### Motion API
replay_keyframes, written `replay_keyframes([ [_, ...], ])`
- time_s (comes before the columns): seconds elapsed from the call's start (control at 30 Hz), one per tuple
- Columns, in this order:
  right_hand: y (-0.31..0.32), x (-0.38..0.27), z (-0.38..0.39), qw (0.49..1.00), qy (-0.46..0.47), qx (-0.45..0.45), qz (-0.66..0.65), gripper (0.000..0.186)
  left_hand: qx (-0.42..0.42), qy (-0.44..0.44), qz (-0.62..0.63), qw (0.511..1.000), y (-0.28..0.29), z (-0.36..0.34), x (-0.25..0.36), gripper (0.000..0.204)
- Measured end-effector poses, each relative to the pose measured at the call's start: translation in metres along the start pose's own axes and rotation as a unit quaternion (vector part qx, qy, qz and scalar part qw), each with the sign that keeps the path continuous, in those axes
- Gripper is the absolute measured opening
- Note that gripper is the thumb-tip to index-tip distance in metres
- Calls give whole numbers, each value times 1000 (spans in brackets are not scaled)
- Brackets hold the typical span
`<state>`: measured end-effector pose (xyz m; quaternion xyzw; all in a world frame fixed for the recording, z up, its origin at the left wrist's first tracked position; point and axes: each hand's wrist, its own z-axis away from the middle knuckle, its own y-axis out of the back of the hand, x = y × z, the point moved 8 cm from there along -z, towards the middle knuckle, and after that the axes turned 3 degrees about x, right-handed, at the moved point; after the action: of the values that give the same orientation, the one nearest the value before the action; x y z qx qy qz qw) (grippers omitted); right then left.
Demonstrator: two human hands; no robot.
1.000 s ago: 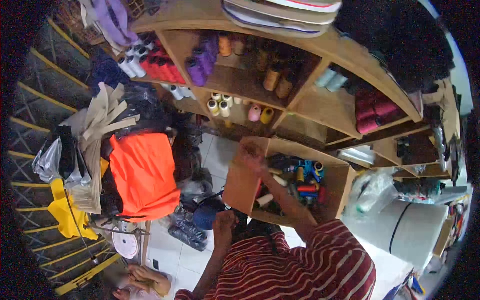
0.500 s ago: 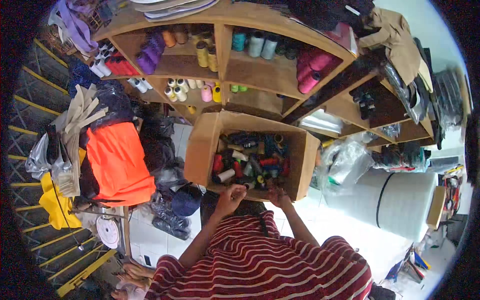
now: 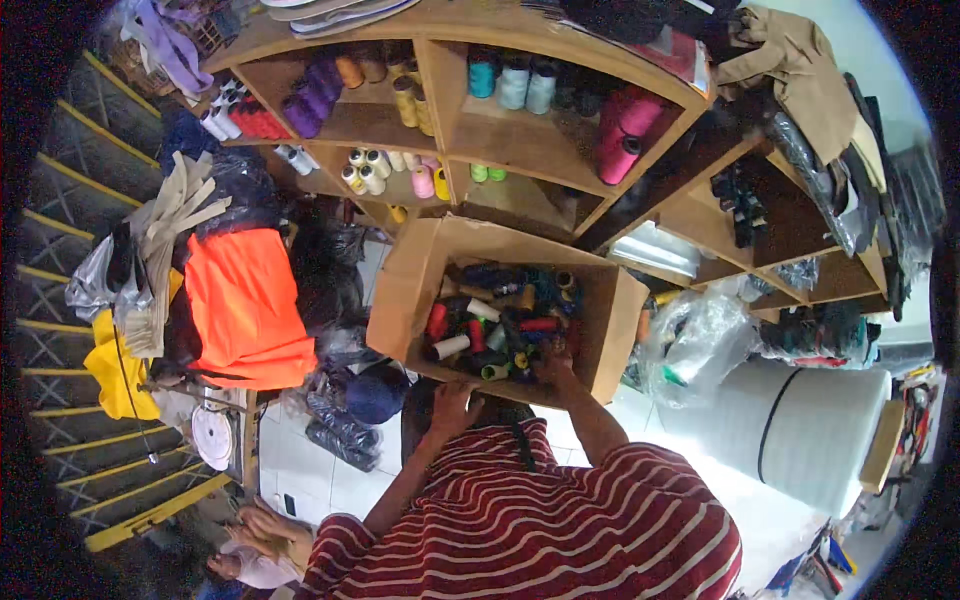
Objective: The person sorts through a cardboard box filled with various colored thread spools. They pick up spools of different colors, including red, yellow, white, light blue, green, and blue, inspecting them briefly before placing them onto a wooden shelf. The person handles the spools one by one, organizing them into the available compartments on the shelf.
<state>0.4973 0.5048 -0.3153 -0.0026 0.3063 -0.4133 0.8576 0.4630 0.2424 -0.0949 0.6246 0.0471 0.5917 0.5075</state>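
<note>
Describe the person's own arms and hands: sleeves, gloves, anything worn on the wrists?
The left sleeve and right sleeve are dark red with thin, wavy-looking pale stripes, leaving the forearms bare. The left hand is ungloved; the right hand is dim, but no glove shows. No watch, band or cable is visible on either wrist.

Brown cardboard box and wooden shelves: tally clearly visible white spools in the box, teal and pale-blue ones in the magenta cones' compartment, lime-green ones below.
White cylindrical thread spools: 2
Teal cone: 1
Pale-blue cones: 2
Lime-green cones: 2
Total: 7
</note>
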Motion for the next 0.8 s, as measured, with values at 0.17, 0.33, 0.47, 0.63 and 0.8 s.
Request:
replay_keyframes([
  [0.17, 20, -53, -36, 931, 179, 110, 299, 37, 86, -12, 11, 996, 3, 5, 6, 37],
  [0.33, 23, -65, -48, 853, 213, 114, 462, 38, 71, 24, 5, 997, 0, 5, 8, 38],
  [0.47, 10, -37, -50, 790, 203, 80, 572, 38, 77, 21, -14, 997, 1, 3, 13, 38],
  [0.63, 10, 2, -42, 737, 182, 55, 649, 40, 60, 56, -40, 996, -2, 4, 14, 40],
  [0.8, 7, -1, -49, 718, 191, 67, 666, 41, 63, 64, -29, 996, -3, 4, 15, 39],
])
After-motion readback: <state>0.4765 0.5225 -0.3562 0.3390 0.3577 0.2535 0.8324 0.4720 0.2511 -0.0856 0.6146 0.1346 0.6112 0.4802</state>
